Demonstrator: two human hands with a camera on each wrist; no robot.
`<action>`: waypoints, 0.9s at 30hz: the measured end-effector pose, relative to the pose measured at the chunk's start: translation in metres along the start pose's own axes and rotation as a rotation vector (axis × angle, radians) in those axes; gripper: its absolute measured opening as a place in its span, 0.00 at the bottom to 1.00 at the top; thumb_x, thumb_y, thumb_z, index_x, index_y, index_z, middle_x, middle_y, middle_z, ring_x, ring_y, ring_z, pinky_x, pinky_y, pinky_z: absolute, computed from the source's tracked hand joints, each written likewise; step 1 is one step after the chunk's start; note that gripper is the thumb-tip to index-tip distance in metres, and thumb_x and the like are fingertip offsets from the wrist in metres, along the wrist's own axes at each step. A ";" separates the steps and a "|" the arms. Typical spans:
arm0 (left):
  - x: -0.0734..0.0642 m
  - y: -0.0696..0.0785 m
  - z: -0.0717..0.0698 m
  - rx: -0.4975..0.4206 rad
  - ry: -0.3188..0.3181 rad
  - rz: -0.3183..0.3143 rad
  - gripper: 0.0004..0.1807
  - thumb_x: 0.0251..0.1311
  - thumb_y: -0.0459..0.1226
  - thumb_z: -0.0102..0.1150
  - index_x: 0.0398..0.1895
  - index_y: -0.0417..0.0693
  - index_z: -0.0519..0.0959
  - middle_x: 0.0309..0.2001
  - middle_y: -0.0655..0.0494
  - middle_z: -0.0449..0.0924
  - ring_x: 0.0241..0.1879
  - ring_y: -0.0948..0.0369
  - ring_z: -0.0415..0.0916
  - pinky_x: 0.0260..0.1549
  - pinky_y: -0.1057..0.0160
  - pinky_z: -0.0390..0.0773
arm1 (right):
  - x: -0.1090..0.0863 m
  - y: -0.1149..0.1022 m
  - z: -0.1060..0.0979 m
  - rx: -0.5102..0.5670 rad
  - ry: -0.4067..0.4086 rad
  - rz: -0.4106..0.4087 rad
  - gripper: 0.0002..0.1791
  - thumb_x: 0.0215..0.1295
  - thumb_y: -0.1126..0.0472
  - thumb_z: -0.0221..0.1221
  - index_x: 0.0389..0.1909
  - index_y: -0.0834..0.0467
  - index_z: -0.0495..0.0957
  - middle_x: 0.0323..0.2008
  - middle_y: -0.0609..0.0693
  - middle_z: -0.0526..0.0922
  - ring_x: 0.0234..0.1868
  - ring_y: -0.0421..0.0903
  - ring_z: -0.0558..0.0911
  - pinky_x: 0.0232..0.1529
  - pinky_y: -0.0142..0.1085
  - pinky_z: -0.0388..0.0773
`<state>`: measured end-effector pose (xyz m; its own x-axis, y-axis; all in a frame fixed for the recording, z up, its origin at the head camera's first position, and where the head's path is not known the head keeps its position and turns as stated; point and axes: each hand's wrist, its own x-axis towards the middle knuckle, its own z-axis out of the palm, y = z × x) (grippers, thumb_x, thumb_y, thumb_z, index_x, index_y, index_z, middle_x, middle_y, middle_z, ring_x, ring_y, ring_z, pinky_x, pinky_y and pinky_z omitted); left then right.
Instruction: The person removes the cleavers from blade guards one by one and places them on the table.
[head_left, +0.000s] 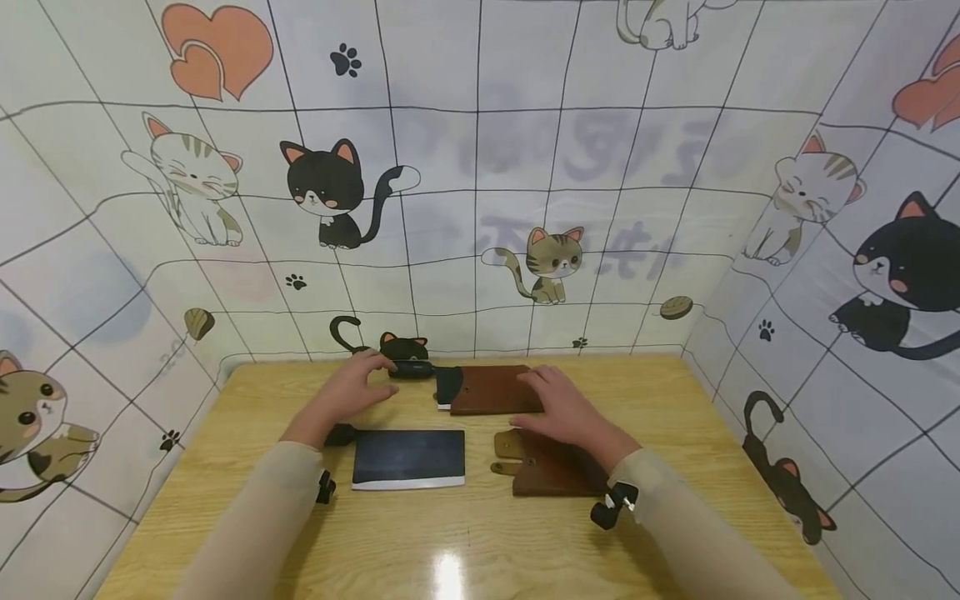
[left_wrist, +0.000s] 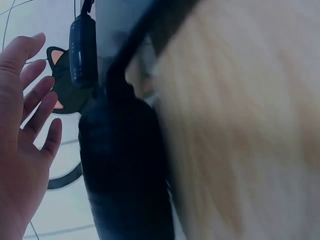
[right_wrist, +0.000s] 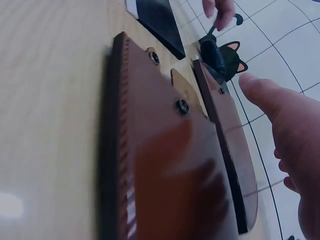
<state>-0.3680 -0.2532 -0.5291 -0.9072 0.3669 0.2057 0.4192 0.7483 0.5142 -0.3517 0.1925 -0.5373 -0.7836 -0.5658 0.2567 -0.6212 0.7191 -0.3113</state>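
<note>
At the back of the table lies a cleaver with a black handle [head_left: 411,369], its blade mostly inside a brown leather sheath [head_left: 487,390]. My left hand [head_left: 351,390] hovers by that handle, fingers loosely bent and apart from it in the left wrist view. Over the right end of the same sheath is my right hand [head_left: 558,408], thumb stretched out; whether it touches the leather I cannot tell. Nearer me lies a bare cleaver [head_left: 408,458], dark with a bright edge, its handle partly behind my left wrist. A second leather sheath [head_left: 555,471] lies under my right forearm, its tan strap [head_left: 508,445] unfastened.
The wooden table [head_left: 390,550] meets a white grid-patterned cloth [head_left: 450,275] printed with cats at the back and both sides. A light glare shows near the table's front. Small black devices are strapped to both wrists.
</note>
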 end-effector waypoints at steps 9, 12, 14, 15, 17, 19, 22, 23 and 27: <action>0.037 0.007 0.015 0.062 -0.004 0.049 0.24 0.68 0.41 0.79 0.64 0.44 0.85 0.65 0.44 0.82 0.71 0.37 0.73 0.69 0.30 0.70 | 0.041 -0.015 0.008 -0.026 -0.136 0.060 0.56 0.65 0.27 0.72 0.82 0.59 0.69 0.77 0.60 0.70 0.79 0.62 0.67 0.78 0.58 0.67; 0.044 0.012 0.018 0.041 -0.033 0.053 0.26 0.69 0.41 0.77 0.67 0.42 0.84 0.67 0.41 0.80 0.70 0.37 0.74 0.69 0.29 0.69 | 0.053 -0.020 0.012 -0.039 -0.168 0.064 0.58 0.65 0.25 0.71 0.84 0.58 0.66 0.79 0.59 0.69 0.81 0.62 0.66 0.80 0.58 0.65; 0.048 0.014 0.020 0.021 -0.048 0.049 0.28 0.70 0.40 0.77 0.69 0.40 0.83 0.70 0.40 0.79 0.71 0.36 0.73 0.70 0.30 0.69 | 0.059 -0.024 0.014 -0.034 -0.179 0.057 0.59 0.64 0.25 0.71 0.84 0.58 0.66 0.80 0.59 0.68 0.82 0.63 0.65 0.80 0.58 0.64; 0.049 0.015 0.022 0.013 -0.056 0.047 0.28 0.70 0.40 0.76 0.69 0.40 0.82 0.71 0.39 0.79 0.72 0.36 0.72 0.70 0.30 0.69 | 0.062 -0.025 0.016 -0.034 -0.184 0.054 0.59 0.64 0.25 0.71 0.84 0.58 0.66 0.80 0.59 0.68 0.82 0.63 0.65 0.80 0.58 0.63; 0.052 0.015 0.025 -0.006 -0.067 0.035 0.29 0.71 0.40 0.76 0.70 0.39 0.82 0.72 0.39 0.78 0.73 0.36 0.71 0.71 0.31 0.69 | 0.067 -0.027 0.020 -0.033 -0.188 0.053 0.58 0.64 0.25 0.71 0.84 0.57 0.66 0.80 0.58 0.68 0.82 0.62 0.65 0.80 0.58 0.64; 0.054 0.014 0.027 -0.026 -0.075 0.026 0.29 0.71 0.40 0.76 0.71 0.39 0.81 0.72 0.39 0.78 0.74 0.36 0.70 0.71 0.32 0.69 | 0.071 -0.027 0.025 -0.032 -0.183 0.054 0.58 0.64 0.26 0.72 0.83 0.57 0.68 0.80 0.57 0.68 0.82 0.61 0.65 0.80 0.57 0.64; 0.058 0.012 0.030 -0.053 -0.088 0.008 0.29 0.71 0.40 0.76 0.72 0.40 0.81 0.73 0.40 0.78 0.74 0.37 0.70 0.72 0.33 0.69 | 0.076 -0.028 0.030 -0.033 -0.180 0.068 0.57 0.63 0.26 0.72 0.83 0.57 0.69 0.80 0.56 0.68 0.81 0.60 0.65 0.80 0.56 0.64; 0.059 0.012 0.031 -0.063 -0.096 0.000 0.29 0.72 0.40 0.75 0.72 0.40 0.81 0.73 0.40 0.78 0.75 0.37 0.70 0.72 0.34 0.70 | 0.077 -0.029 0.031 -0.030 -0.182 0.071 0.57 0.63 0.26 0.73 0.83 0.57 0.69 0.80 0.56 0.68 0.82 0.60 0.65 0.80 0.56 0.64; 0.064 0.009 0.034 -0.093 -0.133 -0.017 0.29 0.73 0.39 0.74 0.73 0.41 0.79 0.75 0.39 0.76 0.76 0.37 0.69 0.73 0.34 0.69 | 0.082 -0.032 0.035 -0.025 -0.198 0.081 0.59 0.63 0.26 0.73 0.84 0.57 0.67 0.80 0.58 0.67 0.83 0.61 0.63 0.82 0.57 0.61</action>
<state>-0.4208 -0.2043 -0.5395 -0.8990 0.4292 0.0869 0.3929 0.7029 0.5929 -0.3969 0.1093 -0.5380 -0.8187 -0.5723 0.0467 -0.5580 0.7737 -0.3001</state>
